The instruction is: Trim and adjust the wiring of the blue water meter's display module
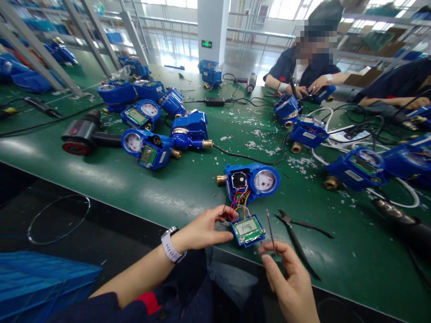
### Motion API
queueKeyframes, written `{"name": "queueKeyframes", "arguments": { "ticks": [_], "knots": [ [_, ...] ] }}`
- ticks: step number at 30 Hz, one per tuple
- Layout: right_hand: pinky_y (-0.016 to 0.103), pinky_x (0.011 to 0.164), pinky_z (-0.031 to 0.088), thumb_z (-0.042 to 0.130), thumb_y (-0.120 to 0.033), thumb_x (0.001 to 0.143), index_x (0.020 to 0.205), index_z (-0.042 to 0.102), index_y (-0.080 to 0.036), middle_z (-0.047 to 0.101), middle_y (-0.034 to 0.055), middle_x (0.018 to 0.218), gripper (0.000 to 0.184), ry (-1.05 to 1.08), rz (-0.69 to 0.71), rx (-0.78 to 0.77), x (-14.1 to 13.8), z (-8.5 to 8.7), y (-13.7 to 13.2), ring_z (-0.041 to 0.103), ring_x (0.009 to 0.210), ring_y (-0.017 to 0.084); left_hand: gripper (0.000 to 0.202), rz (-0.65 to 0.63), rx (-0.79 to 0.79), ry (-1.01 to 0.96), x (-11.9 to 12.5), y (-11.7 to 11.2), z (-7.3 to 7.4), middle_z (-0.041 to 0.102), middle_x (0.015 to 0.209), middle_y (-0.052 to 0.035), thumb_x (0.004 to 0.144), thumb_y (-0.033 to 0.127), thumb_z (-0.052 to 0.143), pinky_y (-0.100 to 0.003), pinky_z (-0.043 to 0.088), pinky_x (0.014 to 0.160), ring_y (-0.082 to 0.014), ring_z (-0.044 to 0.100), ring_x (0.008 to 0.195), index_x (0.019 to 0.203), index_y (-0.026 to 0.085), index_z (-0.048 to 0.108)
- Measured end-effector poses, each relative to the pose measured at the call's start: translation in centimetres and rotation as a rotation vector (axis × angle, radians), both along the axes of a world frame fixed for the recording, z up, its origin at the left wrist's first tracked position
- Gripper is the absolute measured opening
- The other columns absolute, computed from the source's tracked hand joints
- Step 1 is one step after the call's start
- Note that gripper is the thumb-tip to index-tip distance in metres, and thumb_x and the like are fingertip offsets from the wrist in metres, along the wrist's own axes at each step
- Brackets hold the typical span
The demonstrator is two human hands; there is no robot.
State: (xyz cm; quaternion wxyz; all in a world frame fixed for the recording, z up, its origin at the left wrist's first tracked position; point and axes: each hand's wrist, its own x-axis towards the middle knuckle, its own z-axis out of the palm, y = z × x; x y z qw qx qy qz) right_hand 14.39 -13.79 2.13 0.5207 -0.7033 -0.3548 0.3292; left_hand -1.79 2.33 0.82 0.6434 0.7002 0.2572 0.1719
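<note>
On the near edge of the green table, a small display circuit board (248, 229) in a blue frame shows digits on its screen. My left hand (208, 228) grips its left side between thumb and fingers. Red, yellow and white wires (243, 205) run from the board up into an opened blue water meter (232, 197) with a round dial and a brass fitting. To the right of the board, my right hand (286, 271) has its fingers curled around a thin metal rod-like tool (269, 226), tip pointing up. The exact kind of tool is unclear.
Dark-handled cutting pliers (296, 237) lie open to the right. Several blue meters (148, 150) stand at left, others (357, 168) at right among cables. A heat gun (85, 134) lies at left. White scraps (256, 146) litter the table. Across it, a co-worker (303, 67) handles a meter.
</note>
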Motion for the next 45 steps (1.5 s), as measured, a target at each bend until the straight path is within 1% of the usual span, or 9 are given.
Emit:
{"name": "queueKeyframes", "arguments": {
  "ticks": [3, 7, 16, 25, 27, 30, 34, 39, 45],
  "knots": [
    [0.023, 0.043, 0.037, 0.067, -0.043, 0.084, 0.101, 0.058, -0.019, 0.058, 0.0123, 0.119, 0.031, -0.080, -0.099, 0.068, 0.3, -0.6, 0.5, 0.059, 0.074, 0.019, 0.055, -0.041, 0.141, 0.049, 0.3, 0.0, 0.1, 0.062, 0.120, -0.0081, 0.071, 0.024, 0.076, -0.040, 0.044, 0.098, -0.0225, 0.058, 0.109, 0.122, 0.018, 0.054],
    [0.022, 0.044, 0.037, 0.068, -0.041, 0.082, 0.101, 0.057, -0.019, 0.056, 0.0125, 0.123, 0.031, -0.020, -0.082, 0.057, 0.3, -1.1, 1.4, 0.058, 0.079, 0.019, 0.065, -0.125, 0.226, 0.074, 1.0, 0.3, 0.4, 0.062, 0.121, -0.0099, 0.072, 0.029, 0.078, -0.040, 0.046, 0.097, -0.0236, 0.059, 0.108, 0.130, 0.018, 0.050],
    [0.018, 0.038, 0.034, 0.072, -0.044, 0.080, 0.101, 0.057, -0.020, 0.060, 0.0057, 0.101, 0.035, 0.253, -0.097, 0.066, 0.1, -2.0, 2.0, 0.045, 0.051, 0.008, 0.086, -0.396, -0.225, -0.012, 3.1, 1.8, 0.3, 0.061, 0.125, -0.0092, 0.065, 0.025, 0.083, -0.041, 0.042, 0.102, -0.0255, 0.056, 0.118, 0.139, 0.020, 0.038],
    [0.017, 0.039, 0.039, 0.066, -0.039, 0.087, 0.099, 0.058, -0.019, 0.057, 0.0117, 0.122, 0.025, 0.260, 0.068, 0.108, 1.1, -1.6, 1.7, 0.055, 0.064, 0.012, 0.077, -0.520, -0.111, -0.180, 4.5, 2.5, 0.8, 0.053, 0.131, -0.0145, 0.067, 0.023, 0.082, -0.044, 0.037, 0.105, -0.0285, 0.050, 0.125, 0.129, 0.020, 0.036],
    [0.019, 0.046, 0.044, 0.063, -0.038, 0.090, 0.100, 0.059, -0.020, 0.053, 0.0113, 0.130, 0.021, 0.227, 0.123, 0.100, 1.6, -1.2, 1.4, 0.059, 0.075, 0.015, 0.075, -0.529, -0.103, -0.184, 4.7, 2.6, 0.6, 0.052, 0.128, -0.0140, 0.067, 0.024, 0.081, -0.044, 0.041, 0.102, -0.0286, 0.051, 0.123, 0.127, 0.020, 0.037],
    [0.031, 0.080, 0.052, 0.057, -0.037, 0.094, 0.108, 0.060, -0.024, 0.047, 0.0082, 0.138, 0.019, 0.143, 0.166, 0.072, 2.5, -0.6, 0.6, 0.056, 0.107, 0.023, 0.076, -0.516, -0.042, -0.143, 4.8, 2.6, 0.1, 0.051, 0.126, -0.0139, 0.070, 0.026, 0.079, -0.042, 0.044, 0.098, -0.0283, 0.053, 0.118, 0.130, 0.021, 0.033],
    [0.044, 0.107, 0.036, 0.047, -0.035, 0.100, 0.121, 0.056, -0.031, 0.045, 0.0047, 0.140, 0.023, 0.016, 0.244, 0.028, 3.8, 0.1, -0.9, 0.045, 0.125, 0.025, 0.080, -0.555, 0.095, -0.140, 5.0, 3.1, -0.4, 0.046, 0.133, -0.0161, 0.070, 0.027, 0.078, -0.045, 0.039, 0.105, -0.0306, 0.047, 0.127, 0.134, 0.021, 0.031],
    [0.027, 0.101, 0.044, 0.045, -0.030, 0.100, 0.123, 0.057, -0.035, 0.054, 0.0007, 0.132, 0.027, -0.215, 0.340, -0.012, 4.6, 0.6, -2.2, 0.052, 0.119, 0.017, 0.082, -0.609, 0.122, -0.137, 5.3, 3.9, -0.4, 0.030, 0.149, -0.0213, 0.068, 0.029, 0.080, -0.049, 0.037, 0.108, -0.0334, 0.041, 0.133, 0.131, 0.022, 0.028],
    [0.015, 0.087, 0.050, 0.051, -0.026, 0.097, 0.121, 0.060, -0.034, 0.065, -0.0021, 0.113, 0.027, -0.397, 0.406, 0.040, 5.0, 1.2, -2.3, 0.064, 0.101, 0.012, 0.086, -0.639, 0.116, -0.138, 5.2, 4.1, -1.0, 0.042, 0.141, -0.0199, 0.064, 0.027, 0.082, -0.045, 0.041, 0.105, -0.0320, 0.048, 0.127, 0.131, 0.022, 0.028]
  ]
}}
